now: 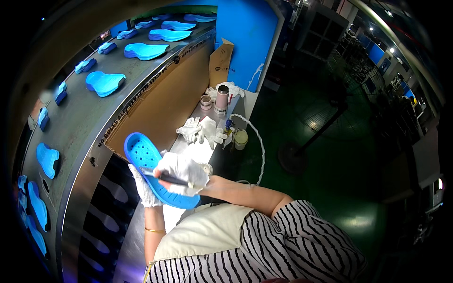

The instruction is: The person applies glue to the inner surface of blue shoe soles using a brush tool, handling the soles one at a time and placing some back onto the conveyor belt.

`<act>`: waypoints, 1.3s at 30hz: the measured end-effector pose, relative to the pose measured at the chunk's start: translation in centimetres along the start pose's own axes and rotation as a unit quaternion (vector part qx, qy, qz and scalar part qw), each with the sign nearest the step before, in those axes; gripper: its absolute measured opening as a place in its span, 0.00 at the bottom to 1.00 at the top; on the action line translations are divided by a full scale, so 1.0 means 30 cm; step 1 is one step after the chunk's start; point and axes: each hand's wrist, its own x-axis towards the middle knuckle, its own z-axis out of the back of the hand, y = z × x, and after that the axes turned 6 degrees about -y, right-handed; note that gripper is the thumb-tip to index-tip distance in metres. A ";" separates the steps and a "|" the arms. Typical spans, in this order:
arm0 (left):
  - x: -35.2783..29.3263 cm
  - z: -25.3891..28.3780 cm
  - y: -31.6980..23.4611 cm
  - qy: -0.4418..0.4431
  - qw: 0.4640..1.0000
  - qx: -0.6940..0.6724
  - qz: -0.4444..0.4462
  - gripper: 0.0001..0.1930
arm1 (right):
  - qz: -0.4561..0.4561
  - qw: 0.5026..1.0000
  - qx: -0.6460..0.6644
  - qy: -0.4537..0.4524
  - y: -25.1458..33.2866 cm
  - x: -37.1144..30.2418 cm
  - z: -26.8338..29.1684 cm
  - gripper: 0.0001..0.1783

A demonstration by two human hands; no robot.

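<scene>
A blue shoe sole [139, 147] with several small holes toward its far end is held tilted in front of me. My left hand [145, 187], in a white knitted glove, grips its left edge from the side and below. Over the middle of the sole is my right hand [183, 170], also gloved in white and a little blurred. Its fingers close around a slim tool [172, 178] with a dark handle. The tool's greyish tip points left across the sole; whether it touches the surface I cannot tell.
On the left runs a dark conveyor belt [71, 123] carrying several blue soles [104, 84]. Cardboard [160, 99] lines its side. White gloves [200, 129], a pink bottle [222, 96] and a jar [241, 137] stand on the metal bench beyond my hands. A pedestal fan [302, 148] stands right.
</scene>
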 end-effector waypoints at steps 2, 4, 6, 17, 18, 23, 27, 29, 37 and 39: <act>0.011 0.008 -0.010 -0.004 0.999 0.006 -0.035 0.36 | -0.055 0.997 0.046 0.004 0.028 -0.020 0.001 0.11; 0.000 0.008 -0.029 0.012 0.999 0.002 -0.040 0.39 | -0.091 0.995 0.049 0.014 0.022 -0.016 -0.001 0.11; -0.015 0.005 -0.054 0.044 0.998 0.003 -0.036 0.41 | -0.070 0.997 0.010 -0.019 0.009 -0.019 -0.009 0.11; 0.001 -0.057 -0.077 0.028 0.987 -0.158 0.016 0.47 | -0.142 0.986 0.079 0.048 0.004 -0.013 0.065 0.08; -0.032 -0.075 -0.076 0.058 0.984 -0.167 0.025 0.47 | -0.183 0.979 0.084 0.039 0.012 0.003 0.065 0.07; -0.109 -0.089 -0.036 0.075 0.986 -0.145 0.026 0.47 | -0.248 0.952 0.178 0.005 0.022 0.034 0.058 0.08; -0.040 -0.072 -0.057 0.109 0.991 -0.081 0.005 0.47 | -0.229 0.953 0.164 0.110 0.054 -0.014 0.029 0.06; -0.027 -0.098 -0.086 0.118 0.989 -0.083 -0.024 0.48 | -0.195 0.963 0.156 0.101 0.087 -0.021 0.009 0.08; -0.040 -0.110 -0.120 0.131 0.985 -0.090 -0.062 0.47 | -0.049 0.994 0.021 0.099 0.086 -0.020 -0.009 0.08; -0.035 -0.096 -0.131 0.145 0.983 -0.100 -0.053 0.47 | -0.164 0.970 0.101 0.146 0.094 -0.032 0.001 0.08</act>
